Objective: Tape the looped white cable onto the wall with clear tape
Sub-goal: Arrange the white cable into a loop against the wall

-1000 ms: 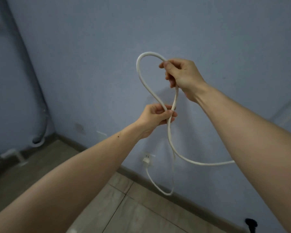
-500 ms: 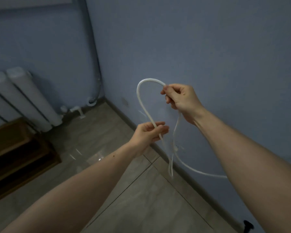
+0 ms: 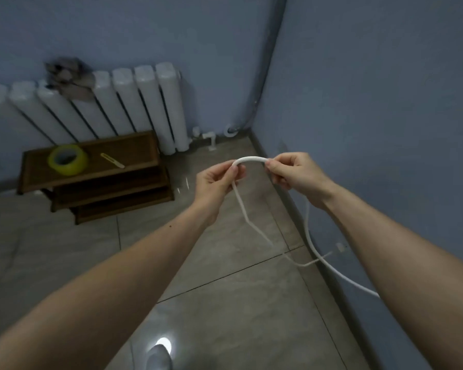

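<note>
The white cable (image 3: 251, 158) arches in a short bend between my two hands, held out over the floor beside the blue wall (image 3: 372, 102) on the right. My left hand (image 3: 217, 182) pinches the bend's left end, and a thin strand drops from it toward the floor. My right hand (image 3: 297, 174) pinches the right end; from there the thicker cable hangs down along the wall and runs off right. A roll of tape (image 3: 68, 159) with a yellowish look lies on the wooden shelf, far left of both hands.
A low brown wooden shelf (image 3: 96, 177) stands on the tiled floor against a white radiator (image 3: 123, 102), with a small yellow tool (image 3: 112, 160) beside the tape. A grey cloth (image 3: 70, 78) lies on the radiator. A pipe (image 3: 265, 70) runs down the room's corner.
The view swung left and down, bringing the shelf and tape into sight. My hands came closer together and lower, and the tall loop shrank to a short bend between them.
</note>
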